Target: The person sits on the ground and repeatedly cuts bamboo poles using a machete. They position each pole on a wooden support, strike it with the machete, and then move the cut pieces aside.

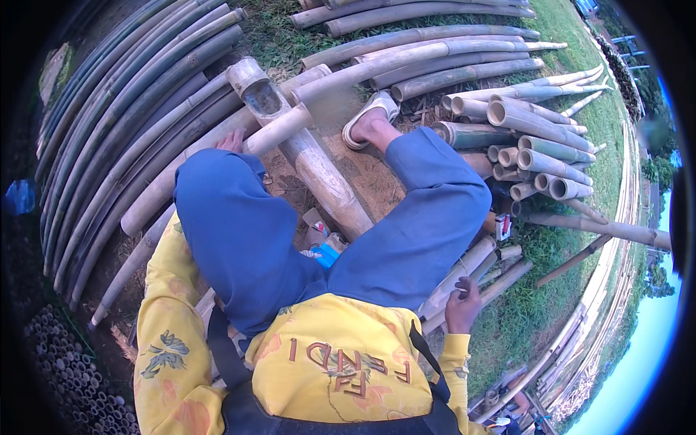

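My left hand (230,141) lies beyond my left knee, fingers curled over a bamboo pole (279,129) that rests across a thick, notched bamboo trunk (322,174). Part of that hand and of the pole is hidden behind my knee. The trunk slants between my legs, with a cut-out hollow near its far end. Out to my right side, low beside my thigh, my right hand (462,308) is closed with its fingers bent. What it holds, if anything, is too small to make out. A blue item (326,252) lies at the near end of the trunk.
Long bamboo poles (130,123) lie side by side at the left. More poles (442,58) stretch across the far side, and cut bamboo tubes (547,148) are stacked at the right. A red and white box (502,226) sits by my right knee. Grass (533,312) spreads beyond.
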Demonstrator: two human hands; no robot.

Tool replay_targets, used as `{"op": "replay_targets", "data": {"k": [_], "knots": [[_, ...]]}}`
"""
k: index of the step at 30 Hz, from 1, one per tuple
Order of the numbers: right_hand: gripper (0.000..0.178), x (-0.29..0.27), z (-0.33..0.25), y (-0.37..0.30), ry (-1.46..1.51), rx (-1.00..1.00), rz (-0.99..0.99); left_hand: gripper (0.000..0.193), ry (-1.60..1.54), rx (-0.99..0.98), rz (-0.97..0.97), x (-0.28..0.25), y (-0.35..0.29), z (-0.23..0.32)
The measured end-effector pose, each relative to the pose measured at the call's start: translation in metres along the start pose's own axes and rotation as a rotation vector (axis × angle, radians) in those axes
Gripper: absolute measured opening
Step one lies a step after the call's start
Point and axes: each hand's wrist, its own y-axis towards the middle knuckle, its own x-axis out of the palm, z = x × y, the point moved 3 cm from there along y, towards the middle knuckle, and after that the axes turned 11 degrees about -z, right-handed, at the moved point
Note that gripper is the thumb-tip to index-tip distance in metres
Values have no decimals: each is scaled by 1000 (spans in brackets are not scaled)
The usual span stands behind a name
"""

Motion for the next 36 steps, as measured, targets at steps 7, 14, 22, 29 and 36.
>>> {"op": "replay_targets", "data": {"k": [7,14,22,29,36], "knots": [[47,82,-332,136,-232,-1203,-160,49,-59,-105,272,25,-37,2],[68,234,-369,185,-1009,-1584,-174,36,-682,-565,706,55,-217,-48],[56,260,-336,202,-934,-1515,-667,72,-1556,-1578,1037,246,-380,-183],[48,225,-357,188,-868,-1706,-382,68,-2268,-949,1456,163,-280,-224],[68,192,-430,167,-700,-1642,-171,58,-2156,-579,1344,38,-237,-271]]}}
